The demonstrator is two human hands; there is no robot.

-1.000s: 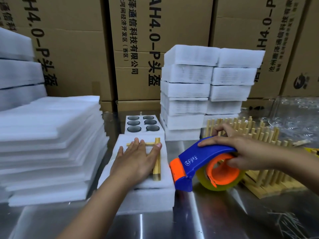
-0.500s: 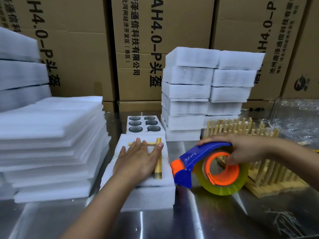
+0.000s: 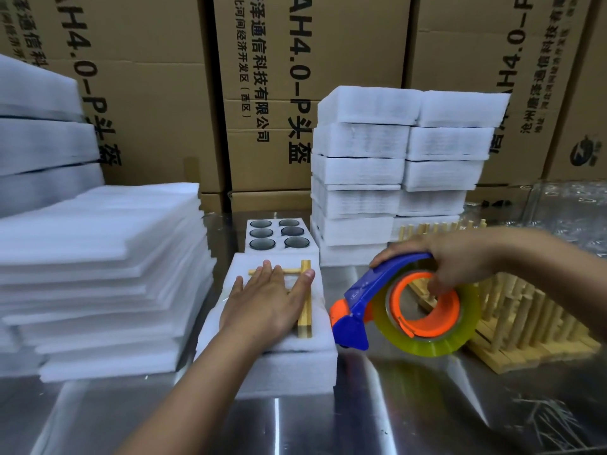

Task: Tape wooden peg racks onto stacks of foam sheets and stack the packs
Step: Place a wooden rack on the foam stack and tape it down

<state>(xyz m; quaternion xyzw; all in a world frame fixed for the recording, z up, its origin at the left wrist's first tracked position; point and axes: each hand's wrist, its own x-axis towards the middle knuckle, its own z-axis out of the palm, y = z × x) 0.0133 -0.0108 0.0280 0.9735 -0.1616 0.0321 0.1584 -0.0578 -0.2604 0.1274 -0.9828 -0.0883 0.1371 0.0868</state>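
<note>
At centre frame the left hand (image 3: 266,300) lies flat with fingers spread, pressing a wooden peg rack (image 3: 305,305) down on a small stack of foam sheets (image 3: 279,366). To the right, the right hand (image 3: 460,257) curls round a blue tape dispenser (image 3: 371,290), fingers hooked into the orange core of its tape roll (image 3: 430,343). The nose sits just beside the stack's right edge, apparently not touching. The likely trouble is the pull of the tape: it could drag the rack sideways under the palm or skew the soft sheets, and the spread fingers lie across the probable tape path, so tape may stick to them. The roll hangs close to the spare peg racks (image 3: 525,323) at right and could knock them. A holed foam tray (image 3: 279,238) sits just behind the stack, finished packs (image 3: 394,159) above centre, loose foam sheets (image 3: 98,257) at left, cardboard boxes (image 3: 164,93) across the top.
</note>
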